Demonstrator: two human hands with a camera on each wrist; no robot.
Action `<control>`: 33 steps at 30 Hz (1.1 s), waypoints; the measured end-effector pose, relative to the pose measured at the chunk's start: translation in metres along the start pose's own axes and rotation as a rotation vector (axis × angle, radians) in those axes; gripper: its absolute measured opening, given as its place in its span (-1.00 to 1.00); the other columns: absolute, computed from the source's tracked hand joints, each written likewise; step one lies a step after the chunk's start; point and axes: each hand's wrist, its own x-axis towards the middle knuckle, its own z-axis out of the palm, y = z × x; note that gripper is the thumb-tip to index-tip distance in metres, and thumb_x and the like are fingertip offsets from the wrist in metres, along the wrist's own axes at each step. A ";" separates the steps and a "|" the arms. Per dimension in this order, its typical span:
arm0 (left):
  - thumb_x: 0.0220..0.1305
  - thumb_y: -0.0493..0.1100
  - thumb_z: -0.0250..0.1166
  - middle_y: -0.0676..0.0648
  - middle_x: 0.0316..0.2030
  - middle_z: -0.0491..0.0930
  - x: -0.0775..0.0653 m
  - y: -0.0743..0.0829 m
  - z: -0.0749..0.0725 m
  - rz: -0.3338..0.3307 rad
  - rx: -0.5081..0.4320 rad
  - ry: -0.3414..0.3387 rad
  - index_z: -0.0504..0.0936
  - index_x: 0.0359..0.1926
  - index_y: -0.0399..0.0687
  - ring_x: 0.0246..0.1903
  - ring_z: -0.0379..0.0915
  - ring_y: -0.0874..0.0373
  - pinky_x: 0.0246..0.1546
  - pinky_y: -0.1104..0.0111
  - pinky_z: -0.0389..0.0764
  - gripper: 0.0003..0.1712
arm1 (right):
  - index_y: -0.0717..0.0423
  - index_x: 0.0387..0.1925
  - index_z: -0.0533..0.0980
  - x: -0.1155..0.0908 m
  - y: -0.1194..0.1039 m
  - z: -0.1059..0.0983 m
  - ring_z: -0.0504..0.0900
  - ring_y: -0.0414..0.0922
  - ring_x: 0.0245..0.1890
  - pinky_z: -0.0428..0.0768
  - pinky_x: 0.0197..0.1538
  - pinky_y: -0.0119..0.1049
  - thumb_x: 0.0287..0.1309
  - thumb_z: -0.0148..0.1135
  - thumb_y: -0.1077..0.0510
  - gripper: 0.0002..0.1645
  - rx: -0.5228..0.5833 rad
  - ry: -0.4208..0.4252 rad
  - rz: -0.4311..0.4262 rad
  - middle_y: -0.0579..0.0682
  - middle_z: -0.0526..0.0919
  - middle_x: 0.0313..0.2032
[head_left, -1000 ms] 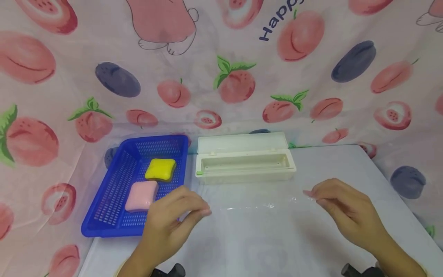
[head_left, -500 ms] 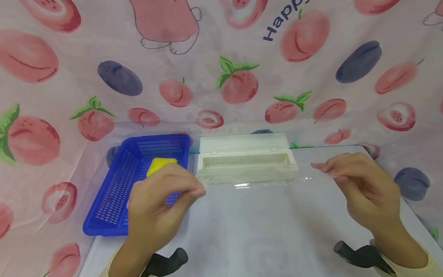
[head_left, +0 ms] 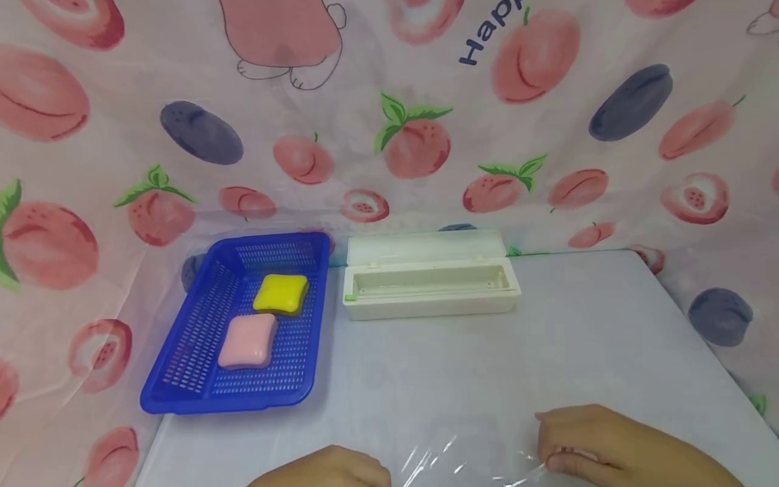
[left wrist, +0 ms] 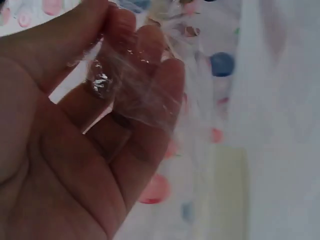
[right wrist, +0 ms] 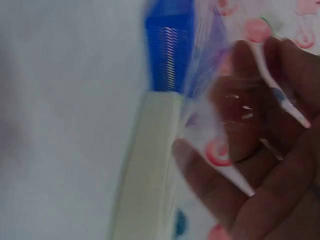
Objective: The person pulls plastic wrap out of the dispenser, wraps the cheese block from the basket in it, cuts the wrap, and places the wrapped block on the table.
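Note:
A sheet of clear plastic wrap [head_left: 435, 463] stretches between my two hands at the bottom of the head view. My left hand [head_left: 328, 468] is partly cut off by the lower edge there; in the left wrist view its thumb and index finger pinch the wrap [left wrist: 145, 90], which drapes over the other fingers. On the right, my right hand [head_left: 608, 443] pinches the sheet's other side between thumb and fingers. Behind the hands, a white plastic-wrap box [head_left: 432, 308] stands with its lid raised, its long trough facing up.
A blue perforated basket [head_left: 182, 404] sits on the left of the white table [head_left: 584, 345]. Inside it lie a yellow cushion-shaped block [head_left: 281, 293] and a pink one [head_left: 248, 340]. A fruit-print cloth [head_left: 341, 122] hangs behind.
Both hands first rose toward the box with the wrap between them, then drew back toward the body to the lower edge. The pink block shows again; box and basket stay put.

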 end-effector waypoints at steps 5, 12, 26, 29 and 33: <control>0.50 0.13 0.18 0.32 -0.57 0.45 -0.006 -0.018 0.040 -0.272 -0.155 -0.085 0.73 -0.21 0.30 -0.53 0.18 0.79 -0.62 0.80 0.30 -0.78 | -0.32 -0.24 0.53 -0.010 0.023 0.040 0.46 -0.57 -0.34 0.45 -0.27 -0.68 0.37 0.15 0.34 -0.61 0.028 -0.027 0.055 -0.41 0.50 -0.38; 0.35 0.15 0.29 0.45 -0.57 0.42 -0.014 -0.052 0.080 -0.438 -0.110 -0.162 0.73 -0.41 0.37 -0.57 0.26 0.74 -0.63 0.74 0.38 -0.80 | -0.35 -0.41 0.57 -0.008 0.046 0.066 0.35 -0.54 -0.46 0.37 -0.36 -0.59 0.29 0.30 0.18 -0.72 -0.154 -0.116 0.291 -0.50 0.42 -0.52; 0.50 -0.04 0.19 0.30 -0.26 0.71 -0.011 -0.062 0.054 -0.874 -0.229 -0.189 0.67 0.14 0.18 -0.31 0.57 0.49 -0.14 0.47 0.66 -0.72 | -0.32 0.02 0.64 0.006 0.045 0.040 0.57 -0.48 -0.20 0.67 -0.12 -0.29 0.40 0.24 -0.03 -0.78 -0.210 -0.146 0.529 -0.48 0.67 -0.17; 0.45 -0.09 0.25 0.27 -0.22 0.73 0.001 -0.061 0.045 -0.886 -0.012 -0.125 0.73 0.03 0.19 -0.23 0.61 0.43 -0.07 0.42 0.67 -0.78 | -0.20 0.06 0.63 0.018 0.051 0.032 0.65 -0.33 -0.02 0.70 0.00 -0.18 0.33 0.32 -0.02 -0.71 -0.448 0.006 0.447 -0.34 0.68 -0.02; 0.40 -0.09 0.31 0.12 0.06 0.69 0.015 -0.071 0.040 -0.800 0.353 -0.001 0.72 0.09 0.15 0.09 0.58 0.20 0.04 0.27 0.67 -0.73 | -0.09 0.38 0.44 0.031 0.061 0.027 0.46 0.01 0.37 0.60 0.18 0.10 0.21 0.42 -0.15 -0.25 -0.680 0.111 0.455 -0.09 0.51 0.34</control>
